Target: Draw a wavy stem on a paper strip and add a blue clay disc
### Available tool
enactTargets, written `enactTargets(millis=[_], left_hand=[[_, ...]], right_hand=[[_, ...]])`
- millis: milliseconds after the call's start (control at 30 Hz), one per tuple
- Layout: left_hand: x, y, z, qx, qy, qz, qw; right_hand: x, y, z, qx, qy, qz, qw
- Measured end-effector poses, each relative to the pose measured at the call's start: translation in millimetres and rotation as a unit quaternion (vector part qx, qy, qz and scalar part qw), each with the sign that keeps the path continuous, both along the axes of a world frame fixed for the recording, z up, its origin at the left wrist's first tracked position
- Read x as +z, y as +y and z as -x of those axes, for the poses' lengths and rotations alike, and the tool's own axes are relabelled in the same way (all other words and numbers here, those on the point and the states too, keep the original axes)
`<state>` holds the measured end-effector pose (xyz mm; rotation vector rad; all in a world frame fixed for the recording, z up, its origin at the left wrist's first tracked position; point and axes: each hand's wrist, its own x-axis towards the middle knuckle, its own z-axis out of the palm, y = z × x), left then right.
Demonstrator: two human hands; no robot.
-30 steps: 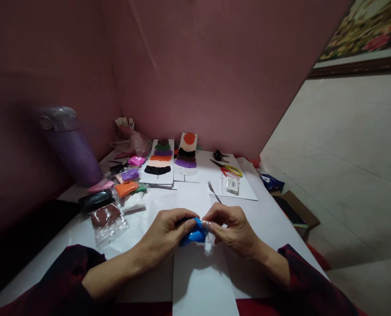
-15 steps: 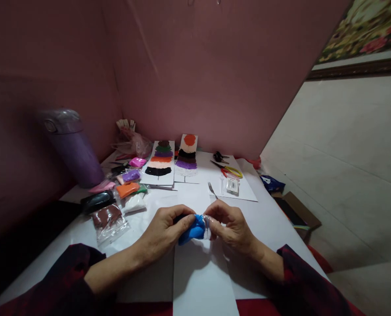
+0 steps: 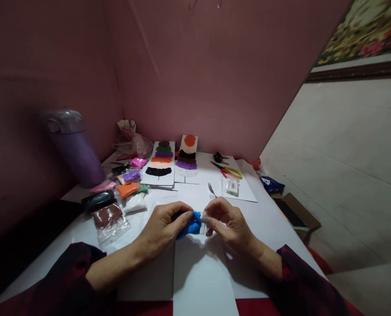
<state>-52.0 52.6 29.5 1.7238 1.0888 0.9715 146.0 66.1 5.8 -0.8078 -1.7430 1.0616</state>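
Observation:
Between my hands is a small clear plastic bag of blue clay (image 3: 191, 226), held above the white paper strip (image 3: 204, 281). My left hand (image 3: 164, 226) pinches the blue-filled part between thumb and fingers. At the bag's clear end, my right hand (image 3: 226, 221) grips the plastic edge with thumb and forefinger. Some of the fingers behind the bag are hidden. A fork (image 3: 211, 190) lies just beyond my right hand, its handle partly covered by it.
Bagged clay in several colours, including brown (image 3: 108, 217), black (image 3: 98, 201) and orange (image 3: 128, 189), lies left, near a purple bottle (image 3: 79, 149). Two cards with coloured bands (image 3: 160, 160) rest at the back. Scissors (image 3: 228, 171) and a small white packet (image 3: 232, 187) lie right.
The blue bag has shifted slightly left and tilted, and more of its clear end shows between my hands. Both hands keep their hold.

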Motion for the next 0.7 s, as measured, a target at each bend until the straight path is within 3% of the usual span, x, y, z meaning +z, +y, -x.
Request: enactTargets(millis=[233,367,500,700], left_hand=[[-7.5,6,2,0.065,-0.043,-0.005,0.997],[-7.5,8,1,0.079,-0.100,0.039,0.991],[-7.2,7,-2,0.038,-0.135,0.083,0.987],[-6.4,5,-3,0.021,-0.126,0.057,0.990]], right_hand=[[8.8,-1,-4,-0.050,-0.025,-0.049,0.997],[3.9,2,-3,0.005,-0.003,0.001,1.000],[-5.1,2,-1,0.049,0.029,0.041,0.998],[-7.6,1,2,0.102,0.077,0.087,0.988]])
